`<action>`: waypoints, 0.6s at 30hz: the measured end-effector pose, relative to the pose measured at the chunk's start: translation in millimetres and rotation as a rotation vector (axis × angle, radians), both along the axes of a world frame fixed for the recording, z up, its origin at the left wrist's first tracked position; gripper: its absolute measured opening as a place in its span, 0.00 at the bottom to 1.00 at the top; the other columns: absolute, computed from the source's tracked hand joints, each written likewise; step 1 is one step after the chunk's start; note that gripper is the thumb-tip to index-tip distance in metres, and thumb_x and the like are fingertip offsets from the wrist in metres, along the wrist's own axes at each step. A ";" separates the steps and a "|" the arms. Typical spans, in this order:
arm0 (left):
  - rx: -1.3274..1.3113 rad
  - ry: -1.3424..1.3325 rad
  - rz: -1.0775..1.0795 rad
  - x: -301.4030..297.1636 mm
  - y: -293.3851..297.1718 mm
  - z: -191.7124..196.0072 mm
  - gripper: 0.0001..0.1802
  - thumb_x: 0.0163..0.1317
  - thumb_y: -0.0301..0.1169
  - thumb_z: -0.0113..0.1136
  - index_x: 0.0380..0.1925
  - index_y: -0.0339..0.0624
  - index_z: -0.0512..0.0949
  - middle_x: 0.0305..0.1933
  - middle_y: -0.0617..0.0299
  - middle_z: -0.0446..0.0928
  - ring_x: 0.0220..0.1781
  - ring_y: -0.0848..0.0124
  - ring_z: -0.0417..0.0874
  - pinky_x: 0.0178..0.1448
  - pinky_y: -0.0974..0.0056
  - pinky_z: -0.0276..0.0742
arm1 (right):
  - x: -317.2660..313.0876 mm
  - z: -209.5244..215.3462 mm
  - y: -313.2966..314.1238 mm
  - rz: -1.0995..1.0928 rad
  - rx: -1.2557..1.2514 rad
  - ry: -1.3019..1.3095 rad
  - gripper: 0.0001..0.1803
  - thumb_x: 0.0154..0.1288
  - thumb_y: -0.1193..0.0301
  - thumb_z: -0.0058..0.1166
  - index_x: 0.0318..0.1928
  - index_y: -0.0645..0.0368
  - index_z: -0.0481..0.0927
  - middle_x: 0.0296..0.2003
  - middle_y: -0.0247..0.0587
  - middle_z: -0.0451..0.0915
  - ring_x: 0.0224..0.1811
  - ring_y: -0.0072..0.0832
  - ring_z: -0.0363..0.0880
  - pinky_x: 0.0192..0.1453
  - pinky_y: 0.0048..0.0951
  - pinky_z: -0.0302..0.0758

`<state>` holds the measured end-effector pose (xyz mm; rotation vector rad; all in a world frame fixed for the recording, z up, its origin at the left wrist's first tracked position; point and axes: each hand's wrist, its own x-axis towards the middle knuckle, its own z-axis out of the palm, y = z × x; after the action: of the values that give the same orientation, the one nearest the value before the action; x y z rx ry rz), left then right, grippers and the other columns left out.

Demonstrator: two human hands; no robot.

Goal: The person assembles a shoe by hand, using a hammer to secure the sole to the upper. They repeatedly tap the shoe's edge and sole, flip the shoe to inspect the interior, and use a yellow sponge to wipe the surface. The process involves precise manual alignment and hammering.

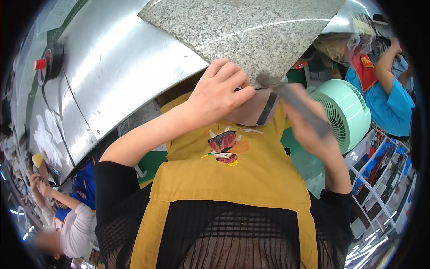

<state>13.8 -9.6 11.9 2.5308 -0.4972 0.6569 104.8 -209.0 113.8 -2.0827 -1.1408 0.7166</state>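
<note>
My right hand [307, 123] is wrapped round a hammer [299, 102], both smeared by motion. The dark hammer head is at the near corner of a speckled granite slab [242, 33]. Just left of it, my left hand [222, 87] is closed, its fingers bent down on the edge of a brown leather-like piece [247, 112]. This piece hangs from the slab's corner over my lap and carries a black strip [267, 109] on its right part. The fingertips of my left hand are partly hidden.
The slab lies on a shiny metal worktop [130, 58]. A mint-green fan [342, 114] stands close to my right forearm. Left are a black tape-like roll [54, 64], a cable and white scraps [48, 134]. Other people work at both sides. My yellow apron [233, 184] covers my lap.
</note>
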 end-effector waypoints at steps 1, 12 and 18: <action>-0.038 0.034 0.017 0.8 -1.0 0.7 0.11 0.44 0.26 0.61 0.31 0.48 0.76 0.33 0.68 0.72 0.42 0.65 0.72 0.53 0.59 0.68 | -0.1 -7.0 -2.5 0.022 -0.170 0.037 0.21 0.61 0.80 0.50 0.56 0.61 0.68 0.36 0.51 0.75 0.37 0.46 0.77 0.39 0.34 0.74; -0.085 0.173 0.103 17.2 -19.0 9.2 0.06 0.49 0.29 0.64 0.29 0.49 0.77 0.31 0.67 0.73 0.41 0.66 0.73 0.49 0.62 0.66 | 5.9 -3.1 -26.1 -0.251 0.019 0.195 0.12 0.68 0.77 0.46 0.51 0.65 0.71 0.37 0.47 0.75 0.36 0.39 0.75 0.40 0.27 0.72; -0.179 0.186 0.004 19.4 -8.0 6.9 0.04 0.48 0.29 0.61 0.23 0.48 0.74 0.29 0.67 0.71 0.40 0.66 0.72 0.48 0.62 0.67 | 4.4 -8.2 -22.2 -0.175 0.031 0.186 0.07 0.72 0.73 0.42 0.45 0.65 0.69 0.24 0.32 0.64 0.26 0.20 0.59 0.31 0.23 0.62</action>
<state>33.2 -17.6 18.8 2.3936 -0.3515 0.4402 109.2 -231.2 105.6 -2.0131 -0.8513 0.7846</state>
